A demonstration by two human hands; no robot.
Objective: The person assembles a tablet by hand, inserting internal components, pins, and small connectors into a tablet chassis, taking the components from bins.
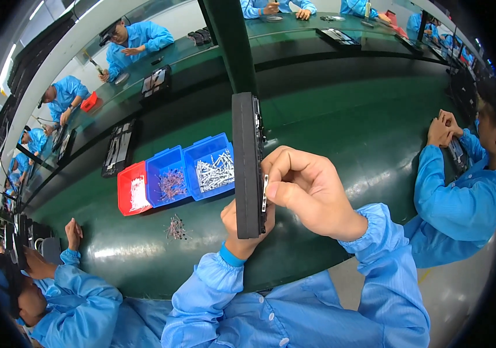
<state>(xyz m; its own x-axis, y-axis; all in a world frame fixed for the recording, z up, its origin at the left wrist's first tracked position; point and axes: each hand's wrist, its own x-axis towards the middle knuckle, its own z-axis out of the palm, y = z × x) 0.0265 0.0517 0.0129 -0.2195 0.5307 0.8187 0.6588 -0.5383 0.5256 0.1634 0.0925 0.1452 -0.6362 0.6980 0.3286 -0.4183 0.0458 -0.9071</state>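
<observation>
My left hand [230,219] is wrapped round the lower end of a long black rectangular block [244,168], holding it on edge above the green table. The block's right face carries small black and metallic parts, seen only edge-on. A thin silvery-white strip with small holes [264,194] lies against that face. My right hand [316,188] pinches the strip between thumb and curled forefinger. Left of the block stand a blue bin of silvery strips [216,169], a blue bin of thin-leaded parts [170,181] and a red bin of small white pieces [134,188].
A loose pile of leaded parts [176,228] lies on the green table [329,139] before the bins. Behind them rests a black tray [119,148]. A dark green post [228,46] rises beyond the block. Co-workers in blue sit close on both sides; others work across the table.
</observation>
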